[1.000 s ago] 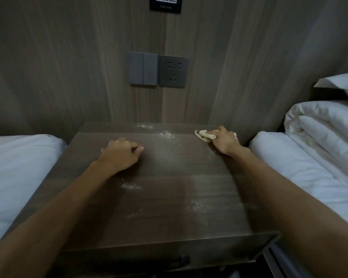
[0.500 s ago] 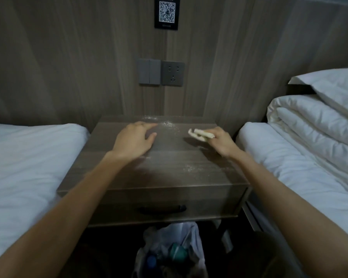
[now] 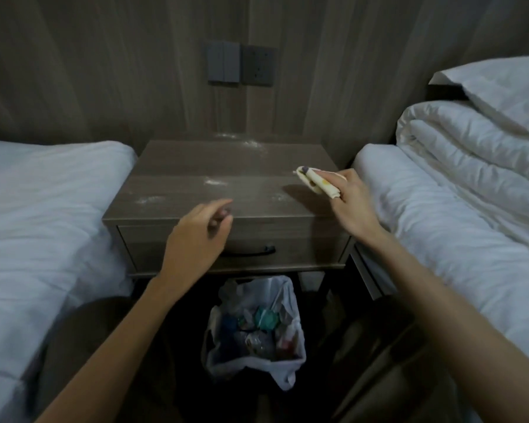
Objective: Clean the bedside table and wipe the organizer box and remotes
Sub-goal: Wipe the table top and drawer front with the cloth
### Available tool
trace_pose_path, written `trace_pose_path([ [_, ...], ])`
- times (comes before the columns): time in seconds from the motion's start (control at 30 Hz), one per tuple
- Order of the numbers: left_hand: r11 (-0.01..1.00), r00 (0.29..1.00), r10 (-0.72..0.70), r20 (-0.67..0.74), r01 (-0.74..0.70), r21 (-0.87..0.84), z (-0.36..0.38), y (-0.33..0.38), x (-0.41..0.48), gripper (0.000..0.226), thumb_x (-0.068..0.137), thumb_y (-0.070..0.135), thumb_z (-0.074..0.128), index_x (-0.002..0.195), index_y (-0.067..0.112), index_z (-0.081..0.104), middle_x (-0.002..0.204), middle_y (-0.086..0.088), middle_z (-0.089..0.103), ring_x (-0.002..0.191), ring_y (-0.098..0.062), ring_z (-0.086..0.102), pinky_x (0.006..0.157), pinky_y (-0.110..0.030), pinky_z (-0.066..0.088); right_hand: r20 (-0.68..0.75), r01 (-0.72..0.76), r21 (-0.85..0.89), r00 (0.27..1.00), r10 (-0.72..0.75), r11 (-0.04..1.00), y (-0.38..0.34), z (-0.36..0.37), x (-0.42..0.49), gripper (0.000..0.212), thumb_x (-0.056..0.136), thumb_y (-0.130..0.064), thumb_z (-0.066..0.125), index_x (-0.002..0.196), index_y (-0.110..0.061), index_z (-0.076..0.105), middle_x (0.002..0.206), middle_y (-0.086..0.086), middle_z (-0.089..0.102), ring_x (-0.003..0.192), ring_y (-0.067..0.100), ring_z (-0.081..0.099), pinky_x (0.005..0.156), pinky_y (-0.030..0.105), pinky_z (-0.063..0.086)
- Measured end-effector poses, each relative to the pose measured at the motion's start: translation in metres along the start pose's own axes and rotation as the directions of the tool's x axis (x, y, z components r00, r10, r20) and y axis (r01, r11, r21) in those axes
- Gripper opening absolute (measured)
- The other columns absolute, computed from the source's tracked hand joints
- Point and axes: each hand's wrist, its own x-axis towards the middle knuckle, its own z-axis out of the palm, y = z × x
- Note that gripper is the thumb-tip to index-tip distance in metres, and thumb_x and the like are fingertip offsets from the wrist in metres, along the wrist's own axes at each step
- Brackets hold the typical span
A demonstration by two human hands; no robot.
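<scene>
Head camera: right hand (image 3: pixel 353 206) pinches a folded cloth (image 3: pixel 316 184) over the bedside table (image 3: pixel 196 160), right edge; left hand (image 3: pixel 196 236) loosely curled, empty, front edge.

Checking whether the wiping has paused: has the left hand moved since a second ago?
Yes: the left hand has drawn back from the middle of the bedside table to its front edge.

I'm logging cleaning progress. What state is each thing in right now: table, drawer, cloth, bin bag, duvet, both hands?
bedside table: top patchy with white powder, not yet wiped clean
drawer: closed
cloth: folded, held above the top
right hand: grips the cloth
left hand: holds nothing, fingers loosely curled
bin bag: open, holding rubbish
duvet: folded on the right bed
</scene>
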Motion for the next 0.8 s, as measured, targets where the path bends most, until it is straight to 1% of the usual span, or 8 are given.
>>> trace_pose_path([
  [0.13, 0.985, 0.978, -0.161, 0.133, 0.168, -0.045, 0.025, -0.022, -0.048, 0.030, 0.094, 0.028, 0.058, 0.123, 0.025, 0.061, 0.103, 0.008, 0.067, 0.083, -0.008, 0.063, 0.078, -0.029, 0.054, -0.043, -0.043, -0.056, 0.998, 0.040, 0.998, 0.003, 0.012, -0.025, 0.065, 0.078, -0.010, 0.036, 0.136, -0.035, 0.052, 0.115, 0.013, 0.050, 0.108, 0.032, 0.047, 0.098, 0.040, 0.040],
  [0.23, 0.939, 0.911, -0.324, 0.256, 0.343, -0.032, 0.050, -0.044, -0.076, 0.035, 0.094, 0.026, 0.058, 0.129, 0.020, 0.058, 0.111, -0.002, 0.067, 0.090, -0.016, 0.064, 0.082, -0.033, 0.054, -0.015, -0.010, -0.179, 1.000, 0.007, 0.984, 0.003, 0.022, -0.037, 0.064, 0.079, -0.004, 0.041, 0.135, -0.032, 0.055, 0.117, 0.015, 0.050, 0.104, 0.036, 0.045, 0.095, 0.046, 0.039],
  [0.4, 0.737, 0.599, -0.651, 0.466, 0.644, 0.202, 0.094, -0.088, -0.104, 0.059, 0.095, 0.042, 0.053, 0.147, 0.022, 0.033, 0.144, -0.015, 0.044, 0.121, -0.032, 0.053, 0.094, -0.039, 0.049, -0.028, -0.011, -0.278, 1.000, 0.003, 0.960, 0.002, 0.033, -0.042, 0.061, 0.076, -0.009, 0.037, 0.129, -0.031, 0.059, 0.118, 0.015, 0.052, 0.101, 0.037, 0.043, 0.092, 0.048, 0.038],
  [0.5, 0.608, 0.420, -0.735, 0.533, 0.757, 0.241, 0.114, -0.101, -0.117, 0.073, 0.094, 0.046, 0.053, 0.153, 0.021, 0.019, 0.150, -0.015, 0.038, 0.129, -0.035, 0.046, 0.100, -0.042, 0.045, -0.068, -0.032, -0.264, 0.998, 0.015, 0.964, 0.003, 0.039, -0.045, 0.060, 0.077, -0.008, 0.039, 0.128, -0.030, 0.060, 0.117, 0.014, 0.052, 0.100, 0.036, 0.042, 0.090, 0.048, 0.038],
  [0.57, 0.554, 0.350, -0.755, 0.555, 0.793, 0.253, 0.124, -0.105, -0.127, 0.071, 0.097, 0.040, 0.052, 0.153, 0.014, 0.017, 0.149, -0.015, 0.039, 0.129, -0.036, 0.046, 0.097, -0.039, 0.043, -0.087, -0.040, -0.266, 0.996, 0.017, 0.963, 0.003, 0.043, -0.046, 0.059, 0.077, -0.005, 0.042, 0.127, -0.031, 0.060, 0.119, 0.013, 0.053, 0.100, 0.036, 0.042, 0.089, 0.047, 0.038],
  [0.63, 0.556, 0.335, -0.766, 0.548, 0.773, 0.305, 0.133, -0.109, -0.137, 0.057, 0.100, 0.032, 0.049, 0.147, 0.007, 0.031, 0.142, -0.019, 0.047, 0.122, -0.036, 0.052, 0.091, -0.037, 0.045, -0.098, -0.046, -0.265, 0.995, 0.020, 0.963, 0.004, 0.044, -0.046, 0.059, 0.078, -0.004, 0.044, 0.127, -0.031, 0.060, 0.120, 0.012, 0.053, 0.100, 0.036, 0.042, 0.088, 0.047, 0.038],
  [0.7, 0.589, 0.369, -0.775, 0.514, 0.717, 0.372, 0.139, -0.112, -0.142, 0.042, 0.101, 0.024, 0.044, 0.137, 0.002, 0.045, 0.130, -0.022, 0.056, 0.113, -0.037, 0.057, 0.086, -0.037, 0.048, -0.095, -0.049, -0.265, 0.995, 0.025, 0.963, 0.006, 0.044, -0.045, 0.060, 0.077, -0.005, 0.042, 0.128, -0.032, 0.059, 0.121, 0.012, 0.053, 0.100, 0.036, 0.041, 0.089, 0.046, 0.037],
  [0.8, 0.608, 0.395, -0.776, 0.492, 0.677, 0.415, 0.143, -0.114, -0.139, 0.038, 0.101, 0.023, 0.043, 0.134, 0.005, 0.049, 0.125, -0.021, 0.059, 0.110, -0.037, 0.059, 0.084, -0.037, 0.048, -0.092, -0.038, -0.255, 0.996, 0.015, 0.966, 0.007, 0.042, -0.045, 0.061, 0.077, -0.007, 0.040, 0.129, -0.032, 0.059, 0.119, 0.012, 0.054, 0.099, 0.036, 0.041, 0.089, 0.044, 0.036],
])
